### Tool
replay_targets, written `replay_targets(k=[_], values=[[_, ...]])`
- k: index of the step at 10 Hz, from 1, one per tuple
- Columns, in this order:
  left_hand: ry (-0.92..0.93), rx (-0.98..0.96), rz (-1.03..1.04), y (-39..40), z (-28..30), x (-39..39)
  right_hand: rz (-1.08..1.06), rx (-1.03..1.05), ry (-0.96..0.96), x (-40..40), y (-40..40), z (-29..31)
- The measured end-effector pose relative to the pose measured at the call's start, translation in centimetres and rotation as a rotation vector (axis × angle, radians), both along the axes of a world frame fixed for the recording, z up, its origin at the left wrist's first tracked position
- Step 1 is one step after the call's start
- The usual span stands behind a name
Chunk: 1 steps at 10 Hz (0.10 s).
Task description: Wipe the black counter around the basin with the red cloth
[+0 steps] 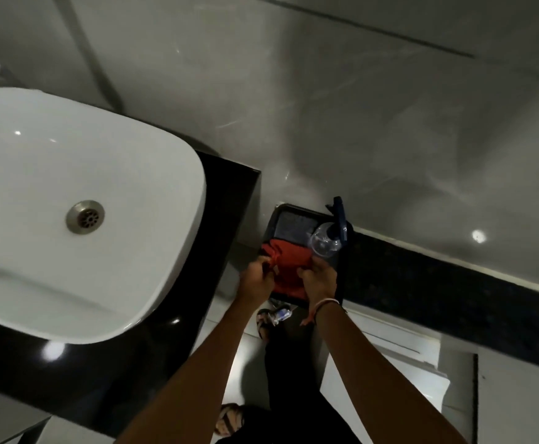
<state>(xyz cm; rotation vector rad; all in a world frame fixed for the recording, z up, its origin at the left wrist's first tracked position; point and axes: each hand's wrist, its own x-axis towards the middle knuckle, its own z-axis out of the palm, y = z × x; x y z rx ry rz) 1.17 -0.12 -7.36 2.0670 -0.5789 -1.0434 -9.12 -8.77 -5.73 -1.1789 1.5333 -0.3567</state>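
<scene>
Both hands gather the red cloth from the tray, off the right end of the worktop.

The left hand [255, 277] pinches a bunched corner of the red cloth [285, 267] while the right hand [319, 280] closes its fingers on the opposite edge, likely to lift or shake it open before wiping. The cloth lies in a dark tray [342, 277] beside a clear spray bottle [326, 240], low and apart from the black worktop [229, 193], which looks untouched around the white basin [69, 203]. Wiping has not started.
</scene>
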Motion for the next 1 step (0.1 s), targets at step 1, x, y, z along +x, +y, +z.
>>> replay_targets(k=[1], values=[[-0.057, 0.017, -0.033, 1.1, 2.19, 0.0, 0.074, -0.171, 0.15, -0.48, 1.82, 1.87]])
